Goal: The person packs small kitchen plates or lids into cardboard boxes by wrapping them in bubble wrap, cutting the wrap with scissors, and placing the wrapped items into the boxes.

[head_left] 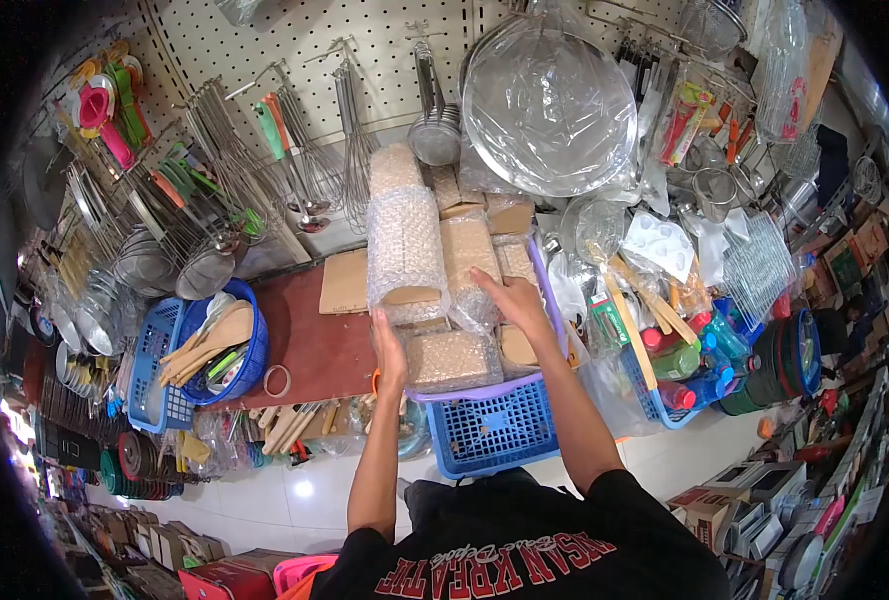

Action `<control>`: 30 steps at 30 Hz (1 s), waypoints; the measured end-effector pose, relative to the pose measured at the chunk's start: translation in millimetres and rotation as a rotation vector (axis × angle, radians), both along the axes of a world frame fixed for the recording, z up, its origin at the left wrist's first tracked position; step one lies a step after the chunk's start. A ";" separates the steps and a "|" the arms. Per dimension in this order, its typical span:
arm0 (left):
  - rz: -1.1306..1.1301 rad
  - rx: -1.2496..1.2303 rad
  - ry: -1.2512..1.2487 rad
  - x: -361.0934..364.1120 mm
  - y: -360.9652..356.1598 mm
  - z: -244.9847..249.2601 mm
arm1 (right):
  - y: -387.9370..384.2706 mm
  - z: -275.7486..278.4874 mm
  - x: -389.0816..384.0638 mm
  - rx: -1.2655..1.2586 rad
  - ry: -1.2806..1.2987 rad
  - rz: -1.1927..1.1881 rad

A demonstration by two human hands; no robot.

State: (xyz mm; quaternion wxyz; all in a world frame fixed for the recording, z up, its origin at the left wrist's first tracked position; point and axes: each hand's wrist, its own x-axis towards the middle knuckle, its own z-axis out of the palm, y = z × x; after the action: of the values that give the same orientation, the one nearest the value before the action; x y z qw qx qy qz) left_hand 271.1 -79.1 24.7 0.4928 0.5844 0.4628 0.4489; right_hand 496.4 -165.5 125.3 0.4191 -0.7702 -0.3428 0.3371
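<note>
A long bubble-wrapped cardboard box lies on top of other wrapped packages in a purple basket. My left hand is upright at the lower left of this box, fingers stretched out and near its bottom end. My right hand reaches over a second bubble-wrapped box, with fingers extended onto its surface. Part of that hand's grip is hidden from above. A smaller wrapped box sits between my forearms at the basket's front. A flat piece of cardboard lies to the left of the packages.
A blue basket stands below the purple one. On the red shelf are a tape roll and a blue bowl of wooden spoons. Whisks and a large plastic-wrapped strainer hang behind. Bottles crowd the right.
</note>
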 end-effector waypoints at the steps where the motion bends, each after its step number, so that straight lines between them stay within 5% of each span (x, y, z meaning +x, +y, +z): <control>1: -0.006 -0.003 0.004 -1.2 -1.2 1.5 | -0.4 1.5 -2.3 0.013 0.009 -0.001; 10: -0.038 0.001 0.006 -2.9 -2.8 10.5 | -4.5 26.3 -11.5 -0.194 -0.278 0.009; 16: -0.024 0.017 -0.032 -4.6 -9.7 19.8 | -2.6 1.9 -20.9 0.211 -0.366 -0.221; 24: 0.239 0.287 -0.065 -14.7 -54.8 40.4 | -17.5 -11.0 -17.7 0.390 -0.491 -0.237; 30: 0.150 0.163 -0.140 -41.6 -94.5 33.2 | -43.3 -25.0 -29.6 0.614 -0.448 -0.279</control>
State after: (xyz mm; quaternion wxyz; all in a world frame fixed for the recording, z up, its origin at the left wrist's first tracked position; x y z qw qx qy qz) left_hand 229.6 -173.6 57.9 0.4398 0.5533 0.4318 0.5603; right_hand 466.8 -208.8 100.4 0.5861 -0.7030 -0.4025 -0.0175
